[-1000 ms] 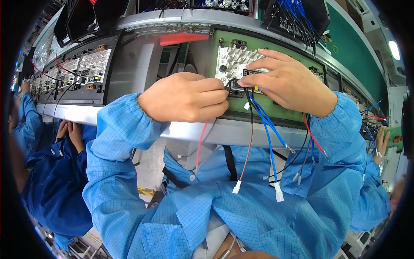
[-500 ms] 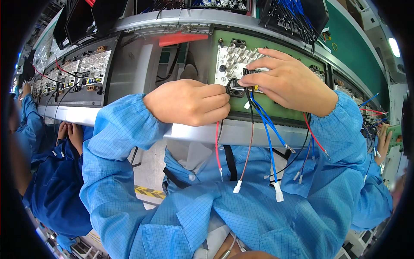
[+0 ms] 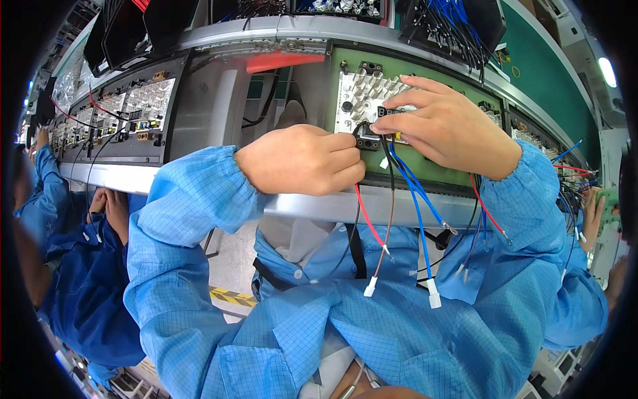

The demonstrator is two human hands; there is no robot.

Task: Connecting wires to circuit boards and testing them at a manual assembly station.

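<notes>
A white circuit board with clear cylindrical parts and a small digit display sits in a green fixture plate. My left hand is closed at the board's near left side, pinching wires at a black loop. A red wire and a black wire hang out below it. My right hand lies over the board with fingers stretched and apart, one fingertip beside the black wires. Its thumb is mostly hidden. Blue wires and a brown wire with a white connector dangle over the near edge.
A metal rail runs along the near edge. More boards stand in fixtures to the left. Bins of black and blue wires line the far side. A red piece lies beyond my left hand. Co-workers' hands show at both sides.
My left hand has shifted slightly right, and the red wire below it now slants right toward the brown wire. The board and fixture have slid slightly right. My right hand stays almost still.
</notes>
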